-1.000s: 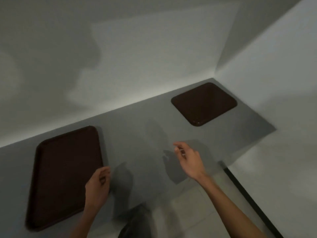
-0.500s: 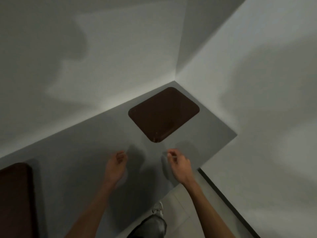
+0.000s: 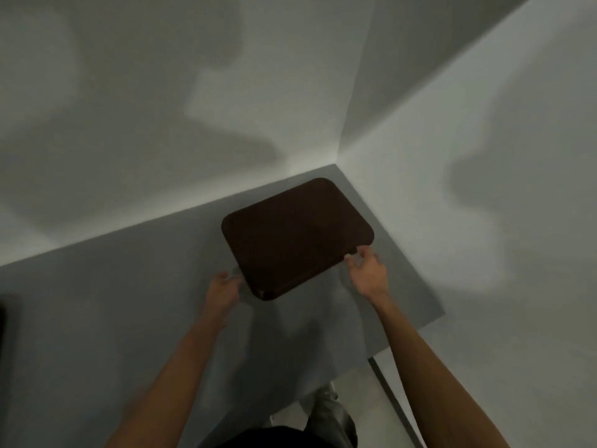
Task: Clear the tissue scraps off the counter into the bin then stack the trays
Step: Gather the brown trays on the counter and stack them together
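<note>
A dark brown tray [image 3: 297, 237] lies flat on the grey counter [image 3: 129, 302], in the corner where two white walls meet. My left hand [image 3: 223, 287] is at the tray's near left edge, its fingertips reaching the rim. At the near right edge is my right hand [image 3: 368, 270], thumb and fingers spread against the rim. Neither hand visibly grips the tray. A sliver of a second dark tray [image 3: 2, 321] shows at the far left border.
White walls close off the counter at the back and on the right. The counter ends at its right corner [image 3: 441, 313], with pale floor [image 3: 361, 402] and a dark skirting strip [image 3: 387, 389] below. My leg and shoe [image 3: 329, 412] stand by the front edge.
The view swung right, so the corner tray is now central and the left tray nearly out of frame. Both hands moved forward from the bare counter to the corner tray's near edges.
</note>
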### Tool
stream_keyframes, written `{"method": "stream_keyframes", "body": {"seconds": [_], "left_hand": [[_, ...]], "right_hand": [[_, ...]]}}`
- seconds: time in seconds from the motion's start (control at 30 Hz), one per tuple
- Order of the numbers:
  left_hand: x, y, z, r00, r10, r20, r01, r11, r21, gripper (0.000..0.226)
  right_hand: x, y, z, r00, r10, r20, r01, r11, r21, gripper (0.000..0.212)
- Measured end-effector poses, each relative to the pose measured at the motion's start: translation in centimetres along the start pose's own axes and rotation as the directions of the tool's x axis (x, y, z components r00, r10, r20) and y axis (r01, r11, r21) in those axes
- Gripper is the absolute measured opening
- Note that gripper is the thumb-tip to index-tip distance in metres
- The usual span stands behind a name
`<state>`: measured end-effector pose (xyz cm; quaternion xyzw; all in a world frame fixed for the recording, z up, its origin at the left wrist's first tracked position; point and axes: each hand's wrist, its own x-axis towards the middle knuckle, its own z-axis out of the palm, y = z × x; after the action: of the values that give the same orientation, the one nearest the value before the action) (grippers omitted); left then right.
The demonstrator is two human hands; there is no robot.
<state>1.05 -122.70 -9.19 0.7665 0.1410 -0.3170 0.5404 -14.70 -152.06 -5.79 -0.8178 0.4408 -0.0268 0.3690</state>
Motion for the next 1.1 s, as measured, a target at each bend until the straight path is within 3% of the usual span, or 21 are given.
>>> {"method": "stream_keyframes", "body": {"seconds": [0.07, 0.23, 0.37, 0.5, 0.73, 0.83, 0.97, 1.1], "left_hand": [[2.2, -0.6, 1.3, 0.996, -0.062, -0.056, 0.060, 0.997, -0.043, 0.068], [0.8, 2.5, 4.8, 0.972, -0.073, -0.223, 0.069, 0.997, -0.026, 0.058], [-0.1, 3.6, 6.7, 0.967, -0.046, -0.251, 0.046, 0.999, -0.007, 0.029], [1.6, 2.4, 6.7, 0.936, -0.098, -0.337, 0.072, 0.993, -0.090, 0.022], [-1.5, 2.5, 6.4, 0.958, -0.227, -0.177, 0.152, 0.922, -0.355, 0.032], [-2.2, 1.0, 6.3, 0.968, -0.205, -0.144, 0.130, 0.902, -0.413, 0.052], [-4.4, -0.3, 6.3, 0.921, -0.158, -0.356, 0.002, 0.916, -0.400, 0.052], [-6.9, -2.0, 4.1, 0.831, -0.117, -0.544, -0.053, 0.956, -0.287, 0.079]], "right_hand": [[3.7, -0.1, -1.3, 0.999, 0.028, 0.015, -0.028, 1.000, -0.014, 0.056], [11.7, 0.2, -2.6, 0.999, -0.022, 0.037, 0.026, 0.994, -0.102, 0.063], [14.2, 0.4, -2.2, 0.996, -0.023, 0.092, 0.044, 0.972, -0.231, 0.068], [13.5, 0.8, -0.5, 0.992, -0.069, 0.101, 0.105, 0.905, -0.413, 0.090], [13.6, 1.4, -1.0, 0.988, 0.010, 0.157, 0.059, 0.903, -0.427, 0.117], [12.5, 2.1, -0.8, 0.978, 0.029, 0.206, 0.048, 0.932, -0.360, 0.123], [10.5, 3.3, -0.6, 0.962, 0.006, 0.275, 0.082, 0.947, -0.311, 0.133], [8.7, 4.9, -0.3, 0.949, -0.004, 0.316, 0.066, 0.980, -0.185, 0.116]]}}
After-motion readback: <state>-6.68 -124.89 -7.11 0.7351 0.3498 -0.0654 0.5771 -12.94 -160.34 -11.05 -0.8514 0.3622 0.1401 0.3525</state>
